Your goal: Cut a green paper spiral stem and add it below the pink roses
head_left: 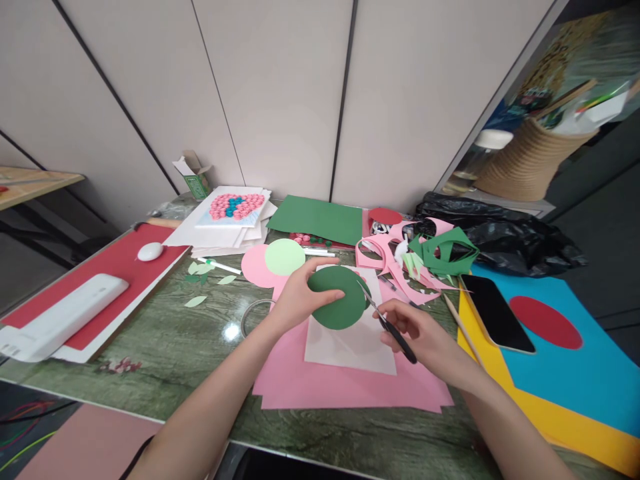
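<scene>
Left hand: pinching green paper disc at twelve o'clock, thumb pressed on top.
Right hand: curled closed round scissors, pointing at disc's two-o'clock edge; could nick the curve if turning unevenly.

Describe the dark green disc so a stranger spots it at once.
On the table, find the pink sheets with a white sheet on top. Over that, the left hand holds the dark green disc, scissors in the right hand at its edge. It is darker than the light green disc and round, unlike the green sheet behind.
</scene>
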A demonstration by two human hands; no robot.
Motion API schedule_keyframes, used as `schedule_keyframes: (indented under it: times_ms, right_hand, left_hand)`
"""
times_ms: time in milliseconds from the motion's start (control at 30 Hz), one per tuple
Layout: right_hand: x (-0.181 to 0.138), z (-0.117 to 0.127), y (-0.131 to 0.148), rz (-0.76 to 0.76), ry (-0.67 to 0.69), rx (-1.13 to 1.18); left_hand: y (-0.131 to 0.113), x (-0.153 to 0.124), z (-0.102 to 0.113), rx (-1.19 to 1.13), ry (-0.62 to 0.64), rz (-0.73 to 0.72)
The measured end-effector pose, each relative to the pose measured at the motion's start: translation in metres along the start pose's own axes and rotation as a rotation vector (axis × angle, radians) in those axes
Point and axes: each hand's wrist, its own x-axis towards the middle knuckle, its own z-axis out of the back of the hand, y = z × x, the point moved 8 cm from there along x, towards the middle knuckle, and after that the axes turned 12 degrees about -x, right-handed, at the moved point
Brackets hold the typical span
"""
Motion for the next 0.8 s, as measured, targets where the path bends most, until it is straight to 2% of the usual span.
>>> schedule_keyframes:
  times_ms: [500,667,800]
  right_hand:
    - [-0.0001,0.0012,-0.0032,-0.013,-0.008,0.008]
    - [-0.0015,-0.0038,-0.0014,-0.021,0.041,0.123]
    - [-0.0008,-0.0032,-0.0005,-0.006,0.027,0.109]
  left_hand:
    - [0.0014,0.0012,0.0051,-0.073,-0.03,0.017]
    - [0.0008,0.0005,0.0037,-0.062,-0.014,0.011]
    - [0.0005,0.0,-0.001,-0.03,0.021,-0.011]
